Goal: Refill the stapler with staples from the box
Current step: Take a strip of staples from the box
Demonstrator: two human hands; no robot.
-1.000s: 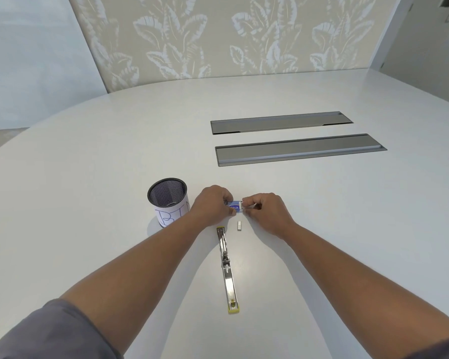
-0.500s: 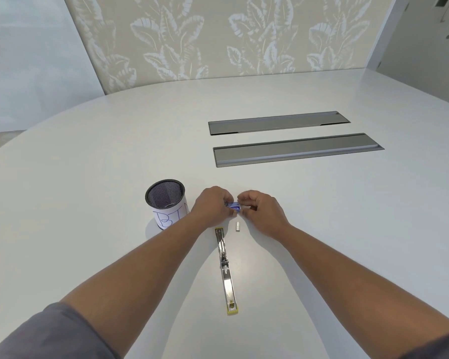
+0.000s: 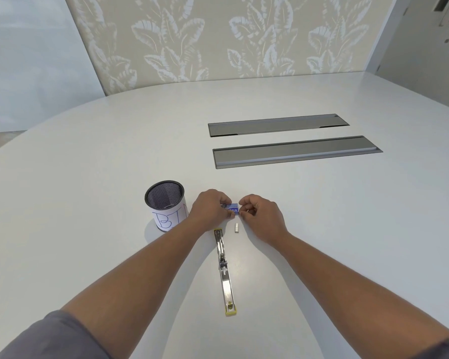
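Note:
A small blue staple box point(image 3: 232, 207) is pinched in my left hand point(image 3: 211, 209) just above the white table. My right hand point(image 3: 261, 216) has its curled fingertips against the box's right end; I cannot see whether they hold anything. A short silver strip of staples point(image 3: 236, 227) lies on the table just below the box. The stapler point(image 3: 224, 270) lies unfolded flat, a long metal strip with yellow ends, running from under my left wrist toward me.
A black mesh pen cup point(image 3: 166, 208) with a white paper label stands left of my left hand. Two long grey cable hatches point(image 3: 296, 151) are set into the table point(image 3: 88, 203) farther back. A leaf-patterned wall stands behind.
My right hand has slid in toward the box, so less of the box shows between my hands. The stapler and loose staple strip have not moved.

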